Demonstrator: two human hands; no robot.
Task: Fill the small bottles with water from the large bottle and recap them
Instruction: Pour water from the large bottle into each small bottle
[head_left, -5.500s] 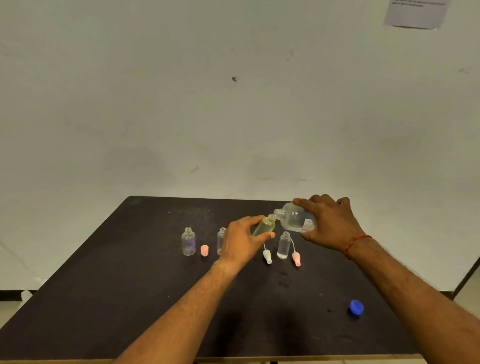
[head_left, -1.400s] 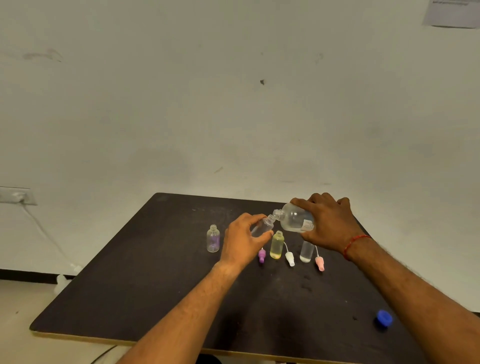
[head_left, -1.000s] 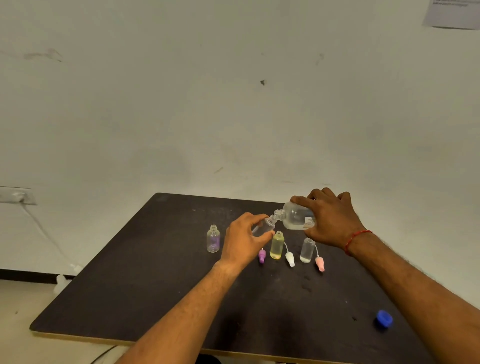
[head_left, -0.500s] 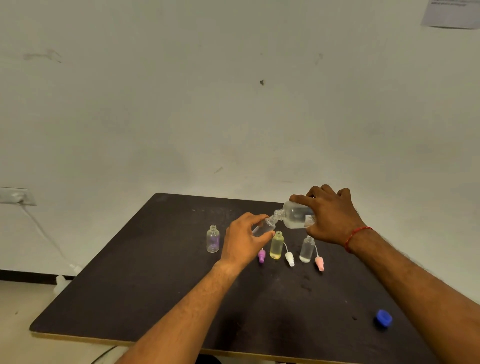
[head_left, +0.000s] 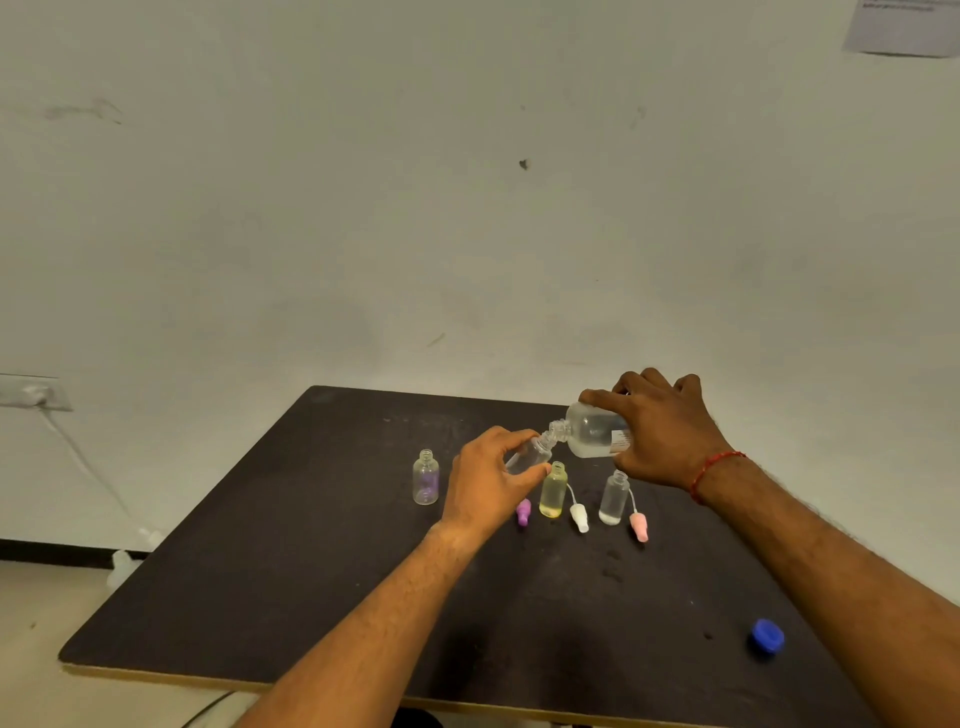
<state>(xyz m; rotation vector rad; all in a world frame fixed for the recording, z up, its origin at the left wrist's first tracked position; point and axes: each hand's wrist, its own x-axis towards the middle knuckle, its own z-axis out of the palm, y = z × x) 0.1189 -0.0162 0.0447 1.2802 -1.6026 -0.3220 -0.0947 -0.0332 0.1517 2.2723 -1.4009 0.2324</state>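
Note:
My right hand (head_left: 662, 434) grips the large clear bottle (head_left: 592, 431), tipped nearly flat with its open neck pointing left. My left hand (head_left: 485, 480) holds a small clear bottle (head_left: 530, 455) tilted, its mouth touching the large bottle's neck. On the dark table (head_left: 322, 561) stand a yellowish small bottle (head_left: 552, 491), a clear small bottle (head_left: 614, 499) to its right and a purple-tinted small bottle (head_left: 425, 478) to the left, all uncapped. A purple cap (head_left: 523, 512), a white cap (head_left: 579, 518) and a pink cap (head_left: 639, 527) lie beside them.
A blue cap (head_left: 767, 636) lies near the table's front right. The table's back edge meets a plain wall. A wall socket with a white cable (head_left: 31, 395) is at the far left, beyond the table's left edge.
Since 5.5 s ago the yellowish bottle has been set down and my left hand has taken a clear one. In the last second my right hand has raised the large bottle's base slightly.

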